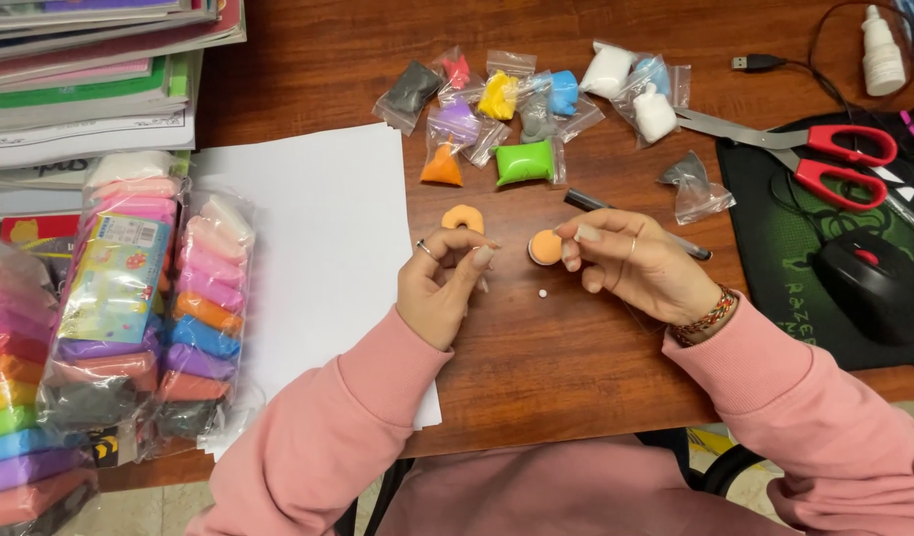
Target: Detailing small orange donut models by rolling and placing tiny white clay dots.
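Observation:
My right hand (631,263) pinches a small flat orange clay disc (545,247) between thumb and fingertips, just above the wooden desk (536,367). My left hand (445,283) is loosely curled beside it, thumb against fingertips; whether it holds a tiny bit of clay I cannot tell. A ring-shaped orange clay piece (463,217) lies just beyond my left hand. A tiny white clay ball (542,294) rests on the desk between my hands. A dark pen (635,223) lies behind my right hand.
Several small bags of coloured clay (521,109) lie at the desk's far side. A white paper sheet (313,248) and packs of clay sticks (149,298) sit left, under stacked books (89,79). Red scissors (834,159), a mouse (869,283) on a black pad and a white bottle (882,50) are right.

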